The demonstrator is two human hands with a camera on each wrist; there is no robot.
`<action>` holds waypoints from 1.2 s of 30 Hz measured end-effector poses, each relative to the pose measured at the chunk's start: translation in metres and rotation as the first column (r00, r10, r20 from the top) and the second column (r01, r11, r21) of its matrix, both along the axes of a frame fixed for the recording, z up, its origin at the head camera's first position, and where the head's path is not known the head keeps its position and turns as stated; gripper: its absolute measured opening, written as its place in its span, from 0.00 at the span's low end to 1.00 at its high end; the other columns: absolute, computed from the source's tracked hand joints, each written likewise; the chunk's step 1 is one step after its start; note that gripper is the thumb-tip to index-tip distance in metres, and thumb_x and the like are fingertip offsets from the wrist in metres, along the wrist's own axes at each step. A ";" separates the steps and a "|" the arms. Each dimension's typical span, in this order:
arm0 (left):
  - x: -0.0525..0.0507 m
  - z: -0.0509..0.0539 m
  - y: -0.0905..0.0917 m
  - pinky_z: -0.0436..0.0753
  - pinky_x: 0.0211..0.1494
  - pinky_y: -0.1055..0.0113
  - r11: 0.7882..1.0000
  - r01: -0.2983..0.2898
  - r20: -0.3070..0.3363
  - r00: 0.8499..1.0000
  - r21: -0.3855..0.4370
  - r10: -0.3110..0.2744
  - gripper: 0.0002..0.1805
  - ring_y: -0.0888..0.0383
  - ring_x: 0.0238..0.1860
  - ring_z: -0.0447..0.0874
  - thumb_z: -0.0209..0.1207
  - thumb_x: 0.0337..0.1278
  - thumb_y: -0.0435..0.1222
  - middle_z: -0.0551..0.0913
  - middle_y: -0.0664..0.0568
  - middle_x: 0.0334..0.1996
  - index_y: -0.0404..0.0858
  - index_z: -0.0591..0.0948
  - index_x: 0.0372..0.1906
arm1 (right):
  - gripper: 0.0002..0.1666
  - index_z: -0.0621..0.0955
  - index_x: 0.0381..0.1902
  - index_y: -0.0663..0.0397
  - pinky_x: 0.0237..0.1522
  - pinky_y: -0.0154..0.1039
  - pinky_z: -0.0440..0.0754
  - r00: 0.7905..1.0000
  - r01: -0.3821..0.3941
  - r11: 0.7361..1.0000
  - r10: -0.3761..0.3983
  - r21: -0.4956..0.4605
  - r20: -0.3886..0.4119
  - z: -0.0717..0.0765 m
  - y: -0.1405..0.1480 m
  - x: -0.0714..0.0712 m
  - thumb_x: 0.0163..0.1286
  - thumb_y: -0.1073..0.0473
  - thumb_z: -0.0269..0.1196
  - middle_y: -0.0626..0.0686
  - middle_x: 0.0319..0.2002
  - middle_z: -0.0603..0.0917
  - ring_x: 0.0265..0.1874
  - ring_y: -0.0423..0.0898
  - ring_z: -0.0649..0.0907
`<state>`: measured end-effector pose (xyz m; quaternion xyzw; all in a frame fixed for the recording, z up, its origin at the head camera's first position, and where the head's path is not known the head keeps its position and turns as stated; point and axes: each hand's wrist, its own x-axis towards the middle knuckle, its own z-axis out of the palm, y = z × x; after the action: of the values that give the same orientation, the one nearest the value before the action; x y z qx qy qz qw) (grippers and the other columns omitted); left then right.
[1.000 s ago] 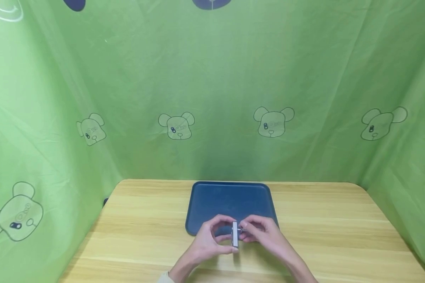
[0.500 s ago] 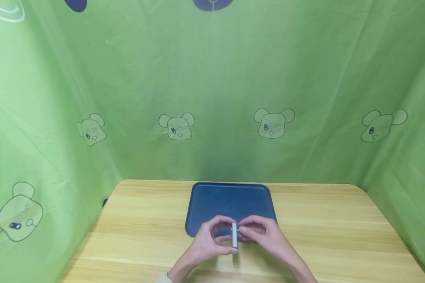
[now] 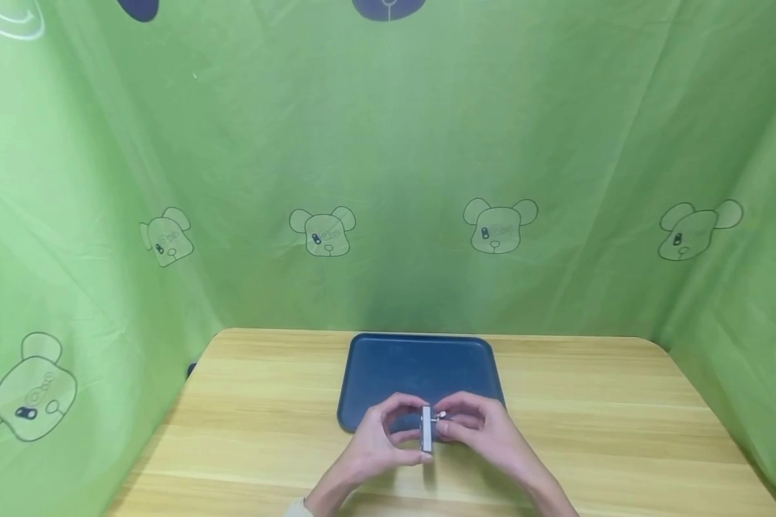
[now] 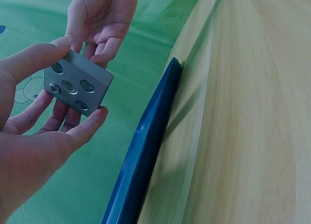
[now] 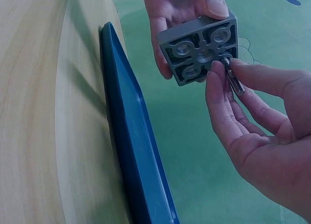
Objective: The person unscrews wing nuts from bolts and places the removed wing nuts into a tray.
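Note:
My left hand (image 3: 378, 438) holds a grey metal plate (image 4: 80, 83) by its edges, thumb on one side and fingers on the other. The plate is a thick square with several holes; its ribbed back (image 5: 201, 51) shows in the right wrist view. A bolt sits in one corner hole, its round head (image 4: 54, 89) on the smooth face. On the ribbed side sticks out the bolt's threaded shank (image 5: 235, 83), where my right hand (image 3: 481, 424) pinches it close to the plate between thumb and fingers. A small shiny piece (image 3: 441, 415) shows near the right fingertips; its kind is unclear.
A dark blue tray (image 3: 420, 366) lies on the wooden table (image 3: 588, 402), just beyond both hands. The hands are above the table near the tray's front edge. Green cloth (image 3: 394, 273) printed with bear faces surrounds the table at the back and sides.
The right thumb has shifted down, so the shiny piece it covered half a second ago shows again. The plate has drifted very slightly left in the left hand's steady hold.

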<state>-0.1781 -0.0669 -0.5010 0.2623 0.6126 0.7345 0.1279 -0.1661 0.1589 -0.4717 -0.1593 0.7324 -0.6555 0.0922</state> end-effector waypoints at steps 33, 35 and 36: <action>0.001 0.002 0.000 0.83 0.67 0.50 1.000 0.001 -0.005 1.000 0.000 -0.001 0.38 0.38 0.65 0.74 0.73 0.37 0.16 0.73 0.30 0.61 0.26 0.75 0.61 | 0.16 0.80 0.52 0.71 0.49 0.48 0.91 0.999 -0.030 0.999 0.029 -0.042 -0.023 -0.001 -0.002 0.000 0.76 0.61 0.62 0.67 0.47 0.84 0.42 0.53 0.89; 0.001 0.002 0.000 0.83 0.66 0.50 1.000 0.001 -0.006 1.000 -0.001 -0.001 0.38 0.36 0.65 0.73 0.73 0.37 0.17 0.73 0.31 0.61 0.25 0.74 0.61 | 0.17 0.80 0.51 0.72 0.49 0.48 0.92 1.000 -0.021 0.999 0.021 -0.041 -0.017 -0.001 -0.002 0.000 0.77 0.60 0.61 0.66 0.47 0.85 0.41 0.53 0.89; 0.001 0.002 0.000 0.83 0.66 0.50 1.000 0.001 -0.006 1.000 -0.002 -0.001 0.38 0.36 0.65 0.73 0.73 0.37 0.17 0.74 0.31 0.61 0.24 0.74 0.62 | 0.17 0.81 0.51 0.72 0.48 0.48 0.92 1.000 -0.018 0.999 0.017 -0.040 -0.018 -0.001 -0.002 0.000 0.78 0.60 0.60 0.66 0.47 0.85 0.41 0.54 0.89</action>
<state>-0.1775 -0.0669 -0.4987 0.2649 0.6135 0.7331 0.1266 -0.1658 0.1566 -0.4730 -0.1734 0.7185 -0.6678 0.0882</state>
